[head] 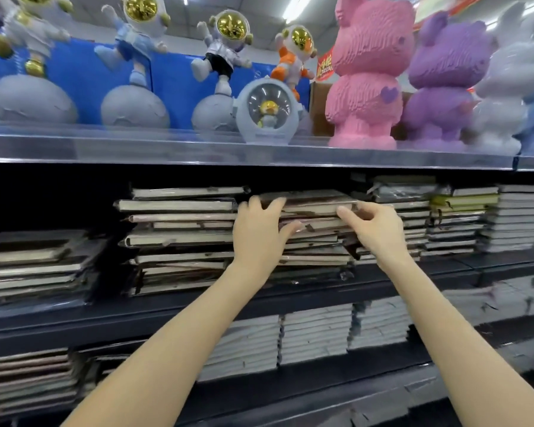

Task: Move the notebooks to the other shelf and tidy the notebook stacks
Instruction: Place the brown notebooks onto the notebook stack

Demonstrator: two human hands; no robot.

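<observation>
A stack of dark-covered notebooks (315,241) sits on the middle shelf (321,288), straight ahead. My left hand (259,232) grips the left end of the top few notebooks (312,204), fingers over the top and thumb underneath. On the right end my right hand (373,226) pinches the same notebooks with fingers and thumb. Another uneven notebook stack (179,235) stands just to the left, and a lower one (34,266) lies at the far left.
More notebook stacks (457,220) fill the shelf to the right. The shelf below holds pale-edged notebook piles (315,331). Above, a shelf carries astronaut figures (222,60), a pink bear (367,72) and a purple bear (444,78).
</observation>
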